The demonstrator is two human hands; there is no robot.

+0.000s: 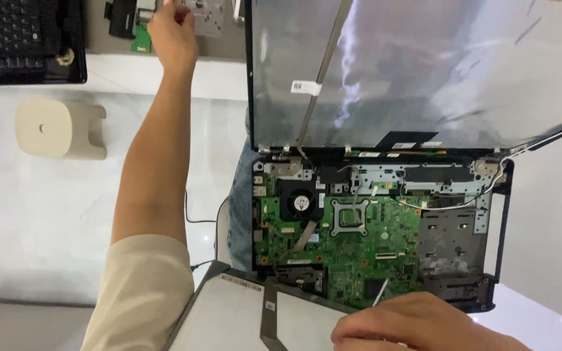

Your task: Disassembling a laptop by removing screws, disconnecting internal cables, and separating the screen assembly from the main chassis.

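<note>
1. Two risks stand out. The opened laptop (pixel 372 234) lies with its green circuit board (pixel 359 240) bare, and the lid panel (pixel 417 71) stands tilted up at 12 o'clock. I judge that a push on the lid could strain the thin cables near the hinge (pixel 489 170) at 3 o'clock.
2. The grey flat panel (pixel 229 312) at 6 o'clock leans over the edge of the laptop. If the right hand lets it go, it could slide and scratch the board.
3. The left hand (pixel 172 32) reaches far to 11 o'clock, with fingers curled around a small light part (pixel 206 14) on the tabletop (pixel 47 214). I cannot tell if it really grips it.
4. The right hand (pixel 417 325) rests at 5 o'clock, fingers bent and nearly closed, touching the flat panel; a thin white tip (pixel 378 292) shows beside it.
5. A black keyboard (pixel 27 32) and a cream stool (pixel 60 129) lie at 10 o'clock.
</note>
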